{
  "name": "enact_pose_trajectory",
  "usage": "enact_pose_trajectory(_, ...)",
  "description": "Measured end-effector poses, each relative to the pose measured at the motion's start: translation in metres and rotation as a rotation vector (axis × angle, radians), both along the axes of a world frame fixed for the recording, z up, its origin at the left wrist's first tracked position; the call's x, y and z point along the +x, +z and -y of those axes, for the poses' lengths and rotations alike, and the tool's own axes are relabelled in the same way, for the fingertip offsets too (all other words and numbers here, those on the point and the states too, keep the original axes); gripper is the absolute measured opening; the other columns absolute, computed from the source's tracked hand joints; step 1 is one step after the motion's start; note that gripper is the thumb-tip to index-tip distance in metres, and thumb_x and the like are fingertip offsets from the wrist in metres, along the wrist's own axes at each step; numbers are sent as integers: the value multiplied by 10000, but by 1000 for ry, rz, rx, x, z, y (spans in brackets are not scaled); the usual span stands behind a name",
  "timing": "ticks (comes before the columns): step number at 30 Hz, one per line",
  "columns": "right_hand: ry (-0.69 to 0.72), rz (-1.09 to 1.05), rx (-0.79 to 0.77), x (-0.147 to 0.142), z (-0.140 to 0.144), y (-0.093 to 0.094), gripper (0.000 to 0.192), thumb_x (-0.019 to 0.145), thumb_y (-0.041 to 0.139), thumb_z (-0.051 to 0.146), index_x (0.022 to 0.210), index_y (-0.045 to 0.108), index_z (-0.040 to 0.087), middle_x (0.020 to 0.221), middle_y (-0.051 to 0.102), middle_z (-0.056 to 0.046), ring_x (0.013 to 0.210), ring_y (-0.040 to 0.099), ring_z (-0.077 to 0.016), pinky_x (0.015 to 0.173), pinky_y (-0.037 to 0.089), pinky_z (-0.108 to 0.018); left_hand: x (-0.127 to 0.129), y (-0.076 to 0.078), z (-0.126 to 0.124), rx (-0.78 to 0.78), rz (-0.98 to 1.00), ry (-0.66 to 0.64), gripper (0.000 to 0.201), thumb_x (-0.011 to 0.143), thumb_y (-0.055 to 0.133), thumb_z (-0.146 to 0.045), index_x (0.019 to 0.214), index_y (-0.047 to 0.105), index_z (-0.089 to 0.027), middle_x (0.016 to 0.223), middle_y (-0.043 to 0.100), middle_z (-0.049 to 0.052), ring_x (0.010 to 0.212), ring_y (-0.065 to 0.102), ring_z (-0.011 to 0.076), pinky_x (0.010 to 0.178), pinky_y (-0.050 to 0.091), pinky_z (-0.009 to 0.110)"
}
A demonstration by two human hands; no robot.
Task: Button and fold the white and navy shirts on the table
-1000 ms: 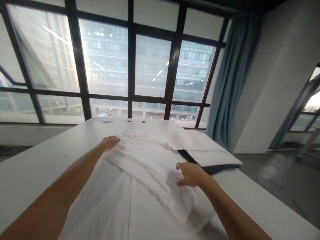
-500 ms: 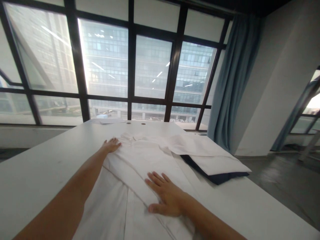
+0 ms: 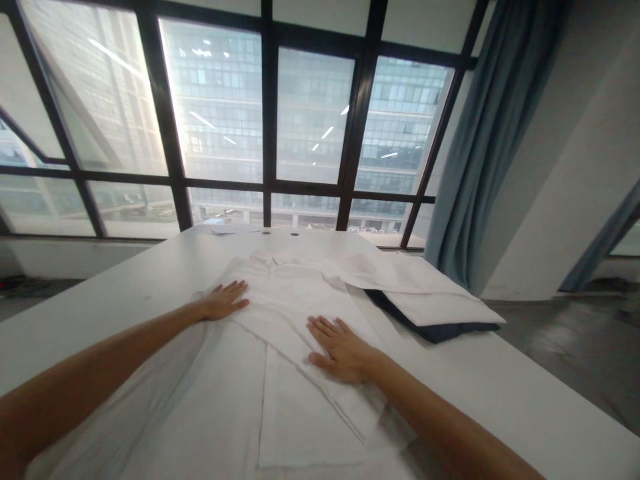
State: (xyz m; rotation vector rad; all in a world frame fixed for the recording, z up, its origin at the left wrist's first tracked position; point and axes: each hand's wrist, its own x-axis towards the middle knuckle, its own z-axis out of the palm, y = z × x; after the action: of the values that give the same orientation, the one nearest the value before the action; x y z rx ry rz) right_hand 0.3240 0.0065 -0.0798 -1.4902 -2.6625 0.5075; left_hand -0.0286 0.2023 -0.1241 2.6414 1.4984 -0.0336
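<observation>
Both hands flat on a white shirt.

Fingers (image 3: 327, 328) spread and gripping nothing: the right hand (image 3: 343, 349) presses a folded flap mid-shirt, the left hand (image 3: 223, 301) lies on its left side. The white shirt (image 3: 280, 373) lies along the tabletop (image 3: 85, 313), collar toward the far edge; a white-and-dark folded garment (image 3: 430, 308) rests near the right edge.

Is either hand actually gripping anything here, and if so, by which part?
Nothing is gripped. Both the left hand and the right hand lie flat, fingers spread, on the white shirt spread over the table.
</observation>
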Motion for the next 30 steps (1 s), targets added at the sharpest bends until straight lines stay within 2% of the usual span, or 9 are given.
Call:
enact_pose_trajectory(3,-11,45,-29,5,2,2,975,811,372,760,1518,104,144,1563,33,-123,1438,16,-313,1143,-2,-532,-11,4,-7,-5,-2,24,840,861,171,-713,1515,127,-188,1570,47,61,1448,45,261,1144,79,468)
enact_pose_trajectory(8,-24,73,-114,16,2,3,1125,706,494,799,1520,47,164,1564,-24,-110,1433,-34,-326,1145,-13,-523,-40,2,-24,46,11,194,840,859,154,-693,1509,175,-162,1565,114,71,1443,93,263,1139,133,455)
enact_pose_trajectory(14,-9,25,-107,21,1,1,1183,654,580,776,1520,48,170,1567,-20,-107,1437,-34,-311,1150,-17,-506,-64,1,-28,39,-14,200,768,897,146,-595,1510,163,-131,1566,109,73,1447,83,227,1146,118,443)
enact_pose_trajectory(18,-25,6,-107,26,3,-4,1164,643,615,753,1516,139,148,1567,15,-130,1438,-3,-316,1150,-9,-510,-70,6,-22,66,2,286,681,925,150,-525,1506,199,-172,1556,170,71,1439,136,241,1132,138,500)
enact_pose_trajectory(20,-55,-90,-66,29,-3,-8,1083,643,636,733,1488,277,159,1557,147,-144,1429,118,-325,1154,68,-505,-66,10,-16,122,-8,312,644,934,176,-478,1498,231,-173,1553,186,74,1435,151,252,1128,112,531)
enact_pose_trajectory(22,-186,-290,-1,35,-17,-10,898,709,600,705,1419,417,187,1478,366,-154,1348,348,-314,1119,244,-481,-55,14,-8,204,-8,308,631,937,195,-452,1495,241,-163,1554,191,76,1437,146,251,1132,87,529)
enact_pose_trajectory(25,-617,-669,8,50,-48,-6,693,851,459,646,1376,440,195,1286,566,-160,1053,619,-263,907,496,-418,-31,15,8,237,21,222,639,941,170,-497,1500,233,-195,1560,177,56,1441,129,230,1140,90,492)
enact_pose_trajectory(28,-994,-949,-39,69,-80,5,680,922,384,561,1466,228,184,1342,491,-181,907,665,-203,756,563,-344,-13,8,22,132,34,148,657,931,144,-560,1497,239,-240,1567,139,40,1443,118,245,1129,115,510)
enact_pose_trajectory(30,-1089,-1027,-8,82,-98,13,715,931,380,531,1489,99,184,1391,418,-198,911,659,-187,722,572,-316,-9,2,27,84,33,132,663,926,151,-571,1495,246,-244,1567,133,47,1442,115,260,1121,117,531)
